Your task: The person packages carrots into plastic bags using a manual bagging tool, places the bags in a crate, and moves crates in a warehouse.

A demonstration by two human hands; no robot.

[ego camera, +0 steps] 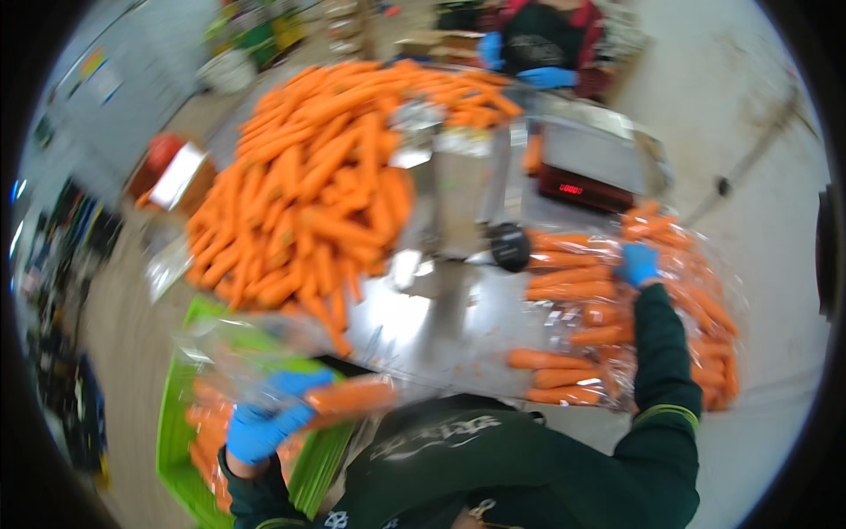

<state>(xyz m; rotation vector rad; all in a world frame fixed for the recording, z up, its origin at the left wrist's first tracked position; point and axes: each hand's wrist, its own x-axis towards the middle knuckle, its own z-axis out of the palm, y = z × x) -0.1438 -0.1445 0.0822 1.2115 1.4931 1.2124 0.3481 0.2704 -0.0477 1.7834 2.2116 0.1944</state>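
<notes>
My left hand [271, 416], in a blue glove, grips a clear plastic bag of carrots [350, 400] above a green plastic crate [173, 423]. Bagged carrots [208, 430] lie inside that crate. My right hand [638, 264], also in a blue glove, rests on bagged carrots [572, 281] at the right side of the metal table [456, 330]; its fingertips are partly hidden and blurred, so I cannot tell whether it grips a bag. A large heap of loose carrots [310, 178] covers the table's left part.
A digital scale [588, 165] with a lit red display stands behind the bags. Beside them is a round black object [510, 247]. Across the table is a co-worker in blue gloves [547, 77]. A cardboard box [198, 185] stands left of the heap.
</notes>
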